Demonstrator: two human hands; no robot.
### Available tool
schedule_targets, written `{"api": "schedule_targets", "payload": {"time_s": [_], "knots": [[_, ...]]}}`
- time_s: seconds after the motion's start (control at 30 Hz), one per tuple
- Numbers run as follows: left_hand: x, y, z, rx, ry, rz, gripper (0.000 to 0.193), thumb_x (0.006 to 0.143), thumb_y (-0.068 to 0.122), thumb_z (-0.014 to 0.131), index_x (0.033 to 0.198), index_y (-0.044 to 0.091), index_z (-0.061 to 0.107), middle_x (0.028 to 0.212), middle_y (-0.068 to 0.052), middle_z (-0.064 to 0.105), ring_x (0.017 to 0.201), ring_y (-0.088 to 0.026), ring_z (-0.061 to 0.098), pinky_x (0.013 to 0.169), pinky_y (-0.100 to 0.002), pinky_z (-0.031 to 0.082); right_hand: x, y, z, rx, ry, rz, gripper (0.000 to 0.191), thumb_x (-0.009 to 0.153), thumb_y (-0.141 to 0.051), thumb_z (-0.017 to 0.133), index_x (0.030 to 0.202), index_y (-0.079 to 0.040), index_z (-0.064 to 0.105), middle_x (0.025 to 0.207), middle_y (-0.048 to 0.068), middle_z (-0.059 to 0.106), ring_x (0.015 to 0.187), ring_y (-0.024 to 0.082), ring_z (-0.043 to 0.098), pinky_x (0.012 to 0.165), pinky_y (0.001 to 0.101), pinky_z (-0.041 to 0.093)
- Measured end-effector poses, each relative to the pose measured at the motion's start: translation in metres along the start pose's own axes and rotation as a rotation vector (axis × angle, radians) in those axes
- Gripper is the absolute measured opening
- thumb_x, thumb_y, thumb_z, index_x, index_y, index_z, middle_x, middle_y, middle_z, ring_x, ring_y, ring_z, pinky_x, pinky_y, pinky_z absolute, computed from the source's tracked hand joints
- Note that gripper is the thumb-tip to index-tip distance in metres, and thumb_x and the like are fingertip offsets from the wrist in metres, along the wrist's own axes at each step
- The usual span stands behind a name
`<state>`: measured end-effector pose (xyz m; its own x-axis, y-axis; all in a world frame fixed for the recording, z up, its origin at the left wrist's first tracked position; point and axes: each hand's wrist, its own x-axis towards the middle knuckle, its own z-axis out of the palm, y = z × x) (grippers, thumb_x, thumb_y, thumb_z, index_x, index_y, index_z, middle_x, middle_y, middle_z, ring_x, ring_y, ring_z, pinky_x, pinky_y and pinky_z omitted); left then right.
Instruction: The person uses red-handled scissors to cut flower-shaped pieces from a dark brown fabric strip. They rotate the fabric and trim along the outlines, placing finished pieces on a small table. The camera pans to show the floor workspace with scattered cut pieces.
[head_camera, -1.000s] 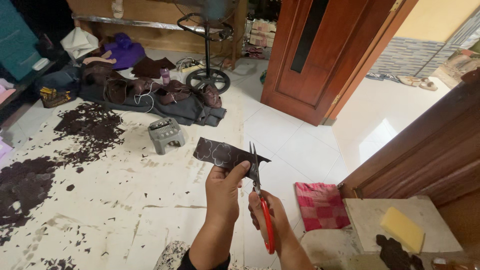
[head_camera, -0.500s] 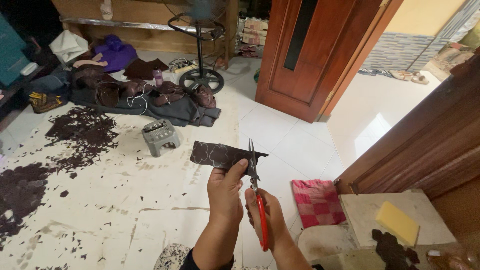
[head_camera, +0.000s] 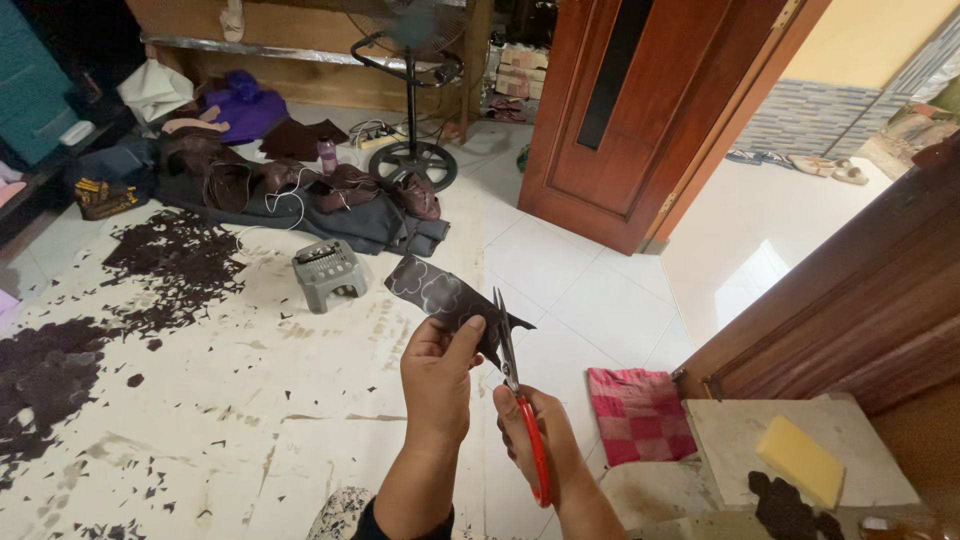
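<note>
My left hand (head_camera: 438, 385) pinches a dark brown piece of material (head_camera: 440, 297) with pale outlines drawn on it, holding it up in the middle of the view. My right hand (head_camera: 535, 435) grips red-handled scissors (head_camera: 520, 395), and their blades reach up into the right edge of that piece. Both hands sit close together above the floor.
Dark scraps (head_camera: 170, 262) litter the white floor at the left. A small grey stool (head_camera: 328, 273) stands behind the hands, with a heap of dark clothes (head_camera: 300, 200) and a standing fan (head_camera: 410, 150) beyond. A pink checked cloth (head_camera: 640, 415), a yellow sponge (head_camera: 798, 460) and a wooden door (head_camera: 640, 110) are to the right.
The view has shifted slightly; my hands stay together and the scissors keep working along the right edge of the dark piece.
</note>
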<state>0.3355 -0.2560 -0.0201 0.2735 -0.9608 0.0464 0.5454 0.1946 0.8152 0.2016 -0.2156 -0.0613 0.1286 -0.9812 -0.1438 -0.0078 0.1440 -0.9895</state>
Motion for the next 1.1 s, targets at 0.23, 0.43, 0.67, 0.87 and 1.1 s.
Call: {"api": "schedule_targets", "payload": {"time_s": [0.23,0.43,0.67,0.87,1.1], "knots": [[0.008,0.001,-0.003,0.064,-0.058,0.039,0.016,0.097,0.010,0.068,0.107,-0.001,0.072,0.087,-0.003,0.072,0.072,-0.007,0.057,0.065,-0.024,0.046,0.000,-0.004,-0.001,-0.110,0.007,0.059,0.052,0.093,-0.056,0.062,0.074,-0.007,0.056,0.057,-0.004,0.046,0.045,0.005,0.039,0.039,0.0237,0.033],[0.012,0.002,-0.002,0.167,-0.145,0.072,0.028,0.096,0.006,0.062,0.123,-0.001,0.066,0.105,-0.004,0.074,0.091,-0.007,0.066,0.081,-0.023,0.054,0.004,-0.011,-0.001,-0.075,0.015,0.159,0.059,0.088,-0.067,0.057,0.072,-0.010,0.052,0.057,-0.005,0.046,0.044,0.006,0.044,0.039,0.0233,0.038],[0.015,-0.011,-0.010,0.061,-0.125,0.005,0.029,0.097,0.003,0.064,0.125,-0.003,0.066,0.099,-0.004,0.071,0.088,-0.008,0.064,0.081,-0.024,0.052,0.002,-0.010,-0.001,-0.045,0.026,0.174,0.062,0.090,-0.068,0.056,0.070,-0.009,0.050,0.055,-0.004,0.041,0.041,0.006,0.039,0.037,0.0236,0.034],[0.015,-0.016,-0.009,0.012,-0.076,-0.009,0.029,0.097,0.004,0.062,0.125,-0.003,0.065,0.103,-0.004,0.073,0.091,-0.008,0.065,0.082,-0.023,0.052,0.004,-0.003,0.001,-0.035,-0.003,0.192,0.059,0.091,-0.066,0.057,0.070,-0.012,0.047,0.055,-0.004,0.041,0.040,0.006,0.038,0.036,0.0241,0.033],[0.010,-0.011,-0.010,0.108,-0.116,0.000,0.028,0.095,0.005,0.065,0.123,-0.002,0.066,0.101,-0.004,0.073,0.088,-0.008,0.065,0.079,-0.024,0.053,0.005,0.000,-0.002,-0.037,-0.015,0.190,0.059,0.090,-0.066,0.057,0.071,-0.011,0.047,0.056,-0.004,0.041,0.042,0.006,0.037,0.037,0.0245,0.032]]}}
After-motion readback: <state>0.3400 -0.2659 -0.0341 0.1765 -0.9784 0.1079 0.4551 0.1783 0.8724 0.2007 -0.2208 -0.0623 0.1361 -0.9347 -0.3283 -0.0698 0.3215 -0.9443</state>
